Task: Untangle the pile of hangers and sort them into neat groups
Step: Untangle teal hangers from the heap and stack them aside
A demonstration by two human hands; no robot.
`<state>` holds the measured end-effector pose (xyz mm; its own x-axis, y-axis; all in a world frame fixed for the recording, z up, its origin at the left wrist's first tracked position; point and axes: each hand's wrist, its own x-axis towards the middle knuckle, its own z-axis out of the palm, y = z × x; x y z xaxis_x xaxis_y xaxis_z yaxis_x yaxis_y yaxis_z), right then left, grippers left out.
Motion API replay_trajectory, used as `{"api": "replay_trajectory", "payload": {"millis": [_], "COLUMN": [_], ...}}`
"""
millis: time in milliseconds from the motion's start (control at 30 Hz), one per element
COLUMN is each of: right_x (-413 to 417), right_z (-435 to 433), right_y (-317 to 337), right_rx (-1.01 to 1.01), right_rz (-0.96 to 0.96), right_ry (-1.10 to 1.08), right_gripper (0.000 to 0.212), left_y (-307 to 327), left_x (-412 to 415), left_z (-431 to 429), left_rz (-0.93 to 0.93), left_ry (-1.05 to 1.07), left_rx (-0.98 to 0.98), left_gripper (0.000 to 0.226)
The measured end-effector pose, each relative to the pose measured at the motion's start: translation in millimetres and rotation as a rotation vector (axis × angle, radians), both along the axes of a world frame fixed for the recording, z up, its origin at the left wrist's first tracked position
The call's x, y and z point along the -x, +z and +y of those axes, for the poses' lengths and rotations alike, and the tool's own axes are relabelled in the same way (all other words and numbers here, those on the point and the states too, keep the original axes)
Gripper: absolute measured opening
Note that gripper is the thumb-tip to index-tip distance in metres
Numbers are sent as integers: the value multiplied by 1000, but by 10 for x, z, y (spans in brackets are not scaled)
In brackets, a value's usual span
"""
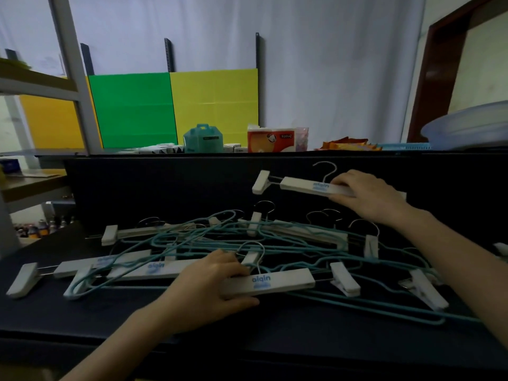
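The pile of hangers (233, 248) lay across the middle of the dark desk (110, 312), white clip hangers laced through with thin teal wire hangers (192, 237). The right hand (368, 196) was clenched on the bar of one clip hanger (302, 185), set apart at the far right. The left hand (209, 281) grasped the nearest white bar (275, 283) at the pile's near edge. Both kinds looked light; the bars stiff and best held mid-bar, the wire likely springy and prone to snag on hooks and clips
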<state>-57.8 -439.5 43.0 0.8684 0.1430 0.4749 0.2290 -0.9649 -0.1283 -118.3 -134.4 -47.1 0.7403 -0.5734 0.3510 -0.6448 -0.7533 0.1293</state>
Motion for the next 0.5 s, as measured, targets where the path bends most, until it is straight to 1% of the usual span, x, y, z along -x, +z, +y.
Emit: {"api": "replay_trajectory", "payload": {"millis": [67, 167, 367, 500], "right_x": [69, 163, 313, 390], "right_z": [-94, -211, -383, -507], "right_y": [15, -16, -119, -140], "right_rx": [-59, -100, -143, -159], "right_rz": [1, -4, 22, 12], "right_ry": [-6, -20, -37, -36], "right_gripper": [37, 36, 36, 36], "left_y": [-56, -120, -97, 38], "left_x": [-7, -28, -28, 21], "left_z": [-23, -61, -93, -131], "left_rz": [-72, -129, -118, -129], "left_ry": [6, 17, 8, 6], "left_rx": [-41, -76, -66, 12], "left_gripper": [55, 50, 43, 40]}}
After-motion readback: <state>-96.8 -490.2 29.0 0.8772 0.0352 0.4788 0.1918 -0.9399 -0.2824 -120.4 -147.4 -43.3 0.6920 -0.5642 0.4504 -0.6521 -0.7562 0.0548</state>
